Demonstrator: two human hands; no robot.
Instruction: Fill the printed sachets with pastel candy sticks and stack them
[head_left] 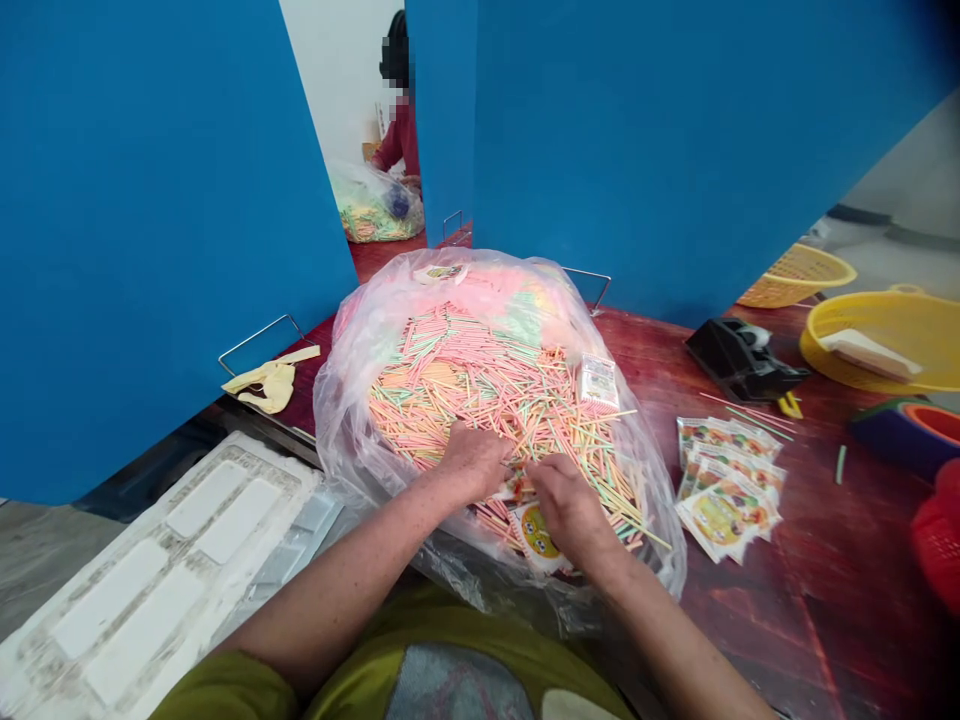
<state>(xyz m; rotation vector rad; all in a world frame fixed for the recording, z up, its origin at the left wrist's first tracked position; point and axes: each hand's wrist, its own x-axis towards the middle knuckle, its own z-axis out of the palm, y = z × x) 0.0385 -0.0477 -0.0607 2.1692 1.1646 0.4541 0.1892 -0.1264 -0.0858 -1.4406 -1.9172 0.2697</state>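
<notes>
Dark red wooden workbench (795,590), backed by blue partition panels (157,230). At bench center: clear plastic bag (349,420), open at the top, filled with pastel striped sticks (480,400). Left hand (469,462): fingers curled downward, tips buried among the sticks. Right hand (570,510): fingers bent inward, just beside the left hand, above a printed sachet (536,540); grasp not determinable. Right of bag: stacked printed sachets (727,490), black tape dispenser (742,358), yellow plastic basin (885,340).
</notes>
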